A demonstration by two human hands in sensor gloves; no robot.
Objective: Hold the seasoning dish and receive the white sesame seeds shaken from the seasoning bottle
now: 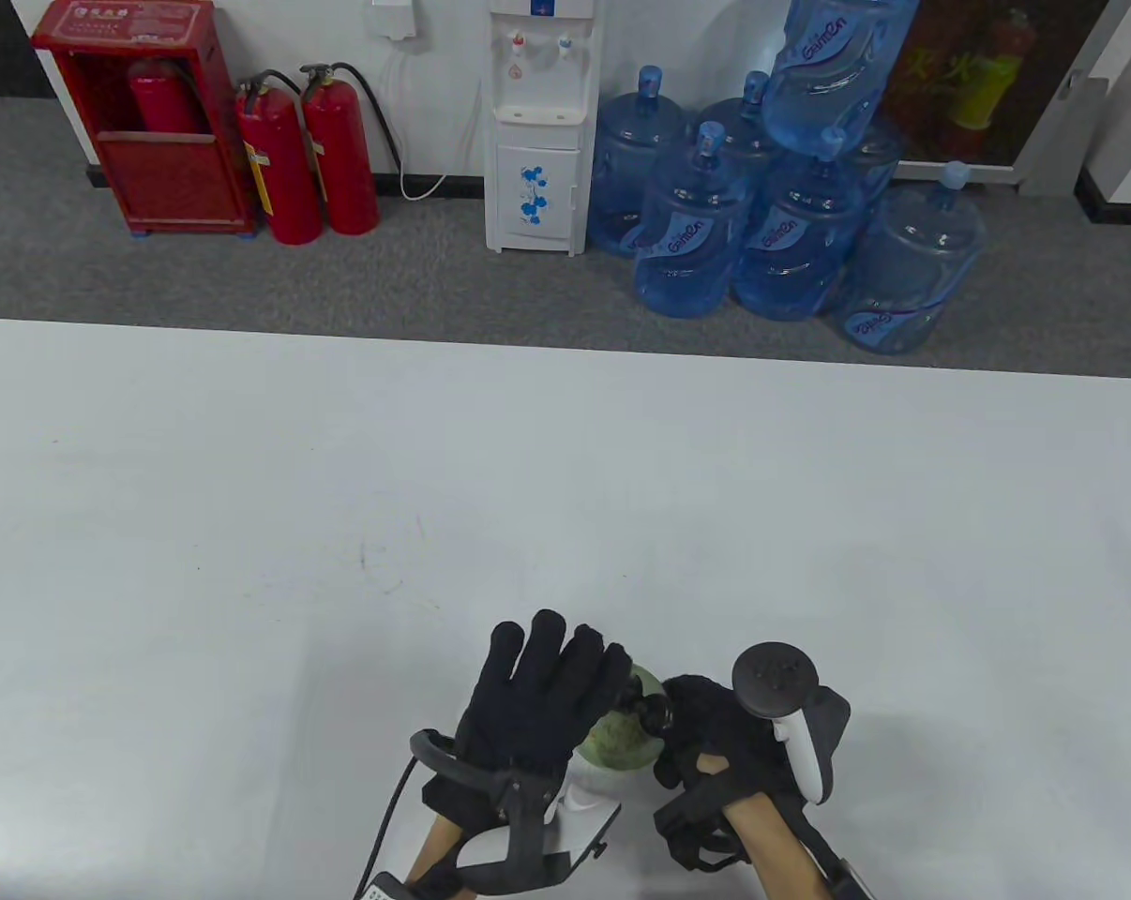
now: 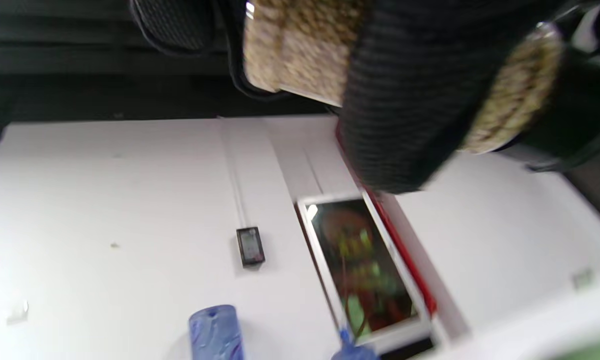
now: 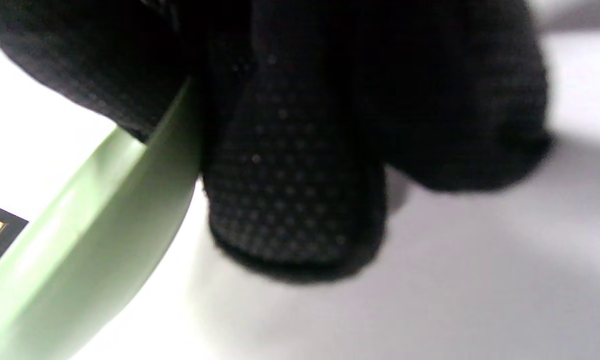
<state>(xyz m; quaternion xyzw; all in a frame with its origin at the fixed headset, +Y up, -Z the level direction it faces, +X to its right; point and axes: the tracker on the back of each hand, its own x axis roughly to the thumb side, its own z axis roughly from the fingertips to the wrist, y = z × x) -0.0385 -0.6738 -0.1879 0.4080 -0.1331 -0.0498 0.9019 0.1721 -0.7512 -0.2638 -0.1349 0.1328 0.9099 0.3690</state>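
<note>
Gloved in black knit, the left hand (image 1: pixel 537 698) sits at the near edge of the white table (image 1: pixel 247 525), fingers extended side by side and wrapped over a clear seasoning bottle packed with pale sesame seeds (image 2: pixel 300 55). In the left wrist view the bottle's seed-filled body shows between the dark fingers, so the hand grips it. Which way its cap points cannot be told.

Just beneath and to the right lies the pale green, round ceramic seasoning dish (image 1: pixel 622 741), partly hidden under both hands. The right hand (image 1: pixel 716 741), also in a black glove with a white and black tracker on its back, holds the dish at its right rim. In the right wrist view its fingers (image 3: pixel 290 200) curl against the smooth green rim (image 3: pixel 95 225).

Whether the dish already holds seeds is unclear, since its bowl is mostly covered.

Judging from this, the shaking step is under way or about to start. Doing it well likely means keeping the dish level and steady directly under the bottle's mouth, and using short, gentle shakes so the seeds land inside the rim.

Beyond the table, on grey carpet, stand blue water jugs (image 1: pixel 772 234), a white water dispenser (image 1: pixel 542 122) and red fire extinguishers (image 1: pixel 308 155).
</note>
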